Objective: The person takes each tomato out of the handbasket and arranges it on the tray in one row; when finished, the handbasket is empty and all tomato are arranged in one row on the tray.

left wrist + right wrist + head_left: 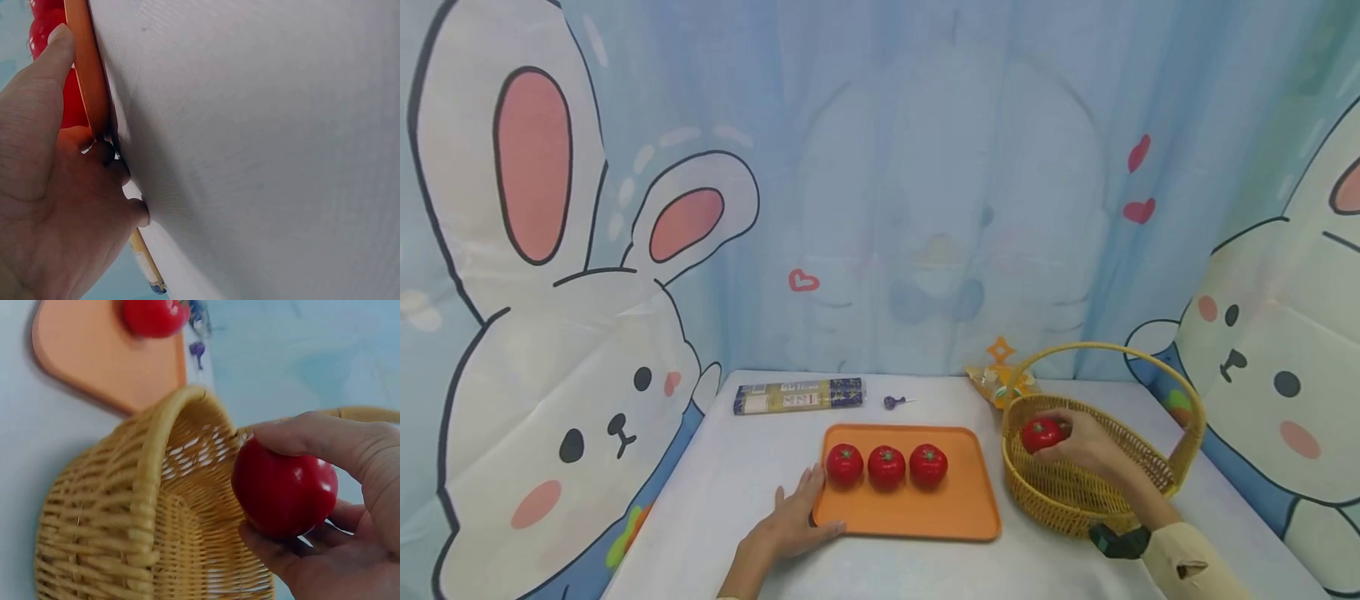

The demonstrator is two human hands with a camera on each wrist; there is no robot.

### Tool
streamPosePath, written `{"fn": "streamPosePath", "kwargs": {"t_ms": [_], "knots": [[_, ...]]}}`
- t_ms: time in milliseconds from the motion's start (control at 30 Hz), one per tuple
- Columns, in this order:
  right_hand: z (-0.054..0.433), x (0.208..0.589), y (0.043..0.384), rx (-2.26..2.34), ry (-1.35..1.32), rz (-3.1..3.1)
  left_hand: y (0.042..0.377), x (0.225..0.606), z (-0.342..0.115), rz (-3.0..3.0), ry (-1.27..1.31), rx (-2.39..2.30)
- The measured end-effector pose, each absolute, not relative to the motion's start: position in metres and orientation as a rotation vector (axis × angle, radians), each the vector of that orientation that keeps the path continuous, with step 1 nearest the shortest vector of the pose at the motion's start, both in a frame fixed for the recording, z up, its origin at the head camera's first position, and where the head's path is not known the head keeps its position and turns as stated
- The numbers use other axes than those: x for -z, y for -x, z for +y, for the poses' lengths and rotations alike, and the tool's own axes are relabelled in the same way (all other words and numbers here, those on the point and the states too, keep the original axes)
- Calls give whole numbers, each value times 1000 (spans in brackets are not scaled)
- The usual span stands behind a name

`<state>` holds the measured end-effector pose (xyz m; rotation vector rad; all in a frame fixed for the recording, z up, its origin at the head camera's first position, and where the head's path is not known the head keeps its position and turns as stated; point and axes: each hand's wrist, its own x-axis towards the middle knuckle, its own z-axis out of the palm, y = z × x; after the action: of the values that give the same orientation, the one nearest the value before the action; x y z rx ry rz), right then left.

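Note:
My right hand [1078, 440] grips a red tomato [1042, 434] with thumb and fingers, at the opening of a yellow wicker basket [1052, 508]. In the right wrist view this tomato [284, 487] is pinched beside the basket's rim [147, 506]. Three more tomatoes stand in a row on an orange tray [917, 521]: a left one [845, 465], a middle one [887, 467] and a right one [928, 466]. My left hand [793, 517] rests against the tray's left edge, fingers extended. In the left wrist view its thumb [53, 56] lies along the tray's side [94, 75].
Behind the tray lies a long blue and yellow packet [799, 396], with a small dark purple object [891, 402] beside it. A yellow-orange bag [992, 385] sits behind the basket. The basket's tall handle [1105, 346] arches over it. A printed curtain [910, 208] hangs behind the white table [730, 475].

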<state>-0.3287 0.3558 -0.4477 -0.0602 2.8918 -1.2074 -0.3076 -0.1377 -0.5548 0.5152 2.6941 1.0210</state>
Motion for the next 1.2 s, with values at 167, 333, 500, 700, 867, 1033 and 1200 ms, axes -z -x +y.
{"fn": "streamPosePath", "kwargs": {"t_ms": [167, 333, 500, 700, 867, 1033, 1200], "knots": [[344, 437, 313, 1203, 113, 2944, 308, 554, -138, 2690, -523, -1034], [332, 428, 296, 1200, 168, 2987, 309, 554, -139, 2698, -527, -1022], [318, 430, 285, 1310, 215, 2965, 309, 555, -140, 2694, -528, -1029], [296, 439, 277, 1426, 258, 2947, 305, 550, -139, 2681, -521, -1018], [277, 444, 276, 1453, 250, 2945, 305, 548, -139, 2690, -524, -1007], [258, 451, 277, 1438, 167, 2956, 308, 553, -140, 2696, -526, -1015], [244, 463, 280, 1442, 98, 2972, 306, 552, -138, 2701, -519, -1024]]}}
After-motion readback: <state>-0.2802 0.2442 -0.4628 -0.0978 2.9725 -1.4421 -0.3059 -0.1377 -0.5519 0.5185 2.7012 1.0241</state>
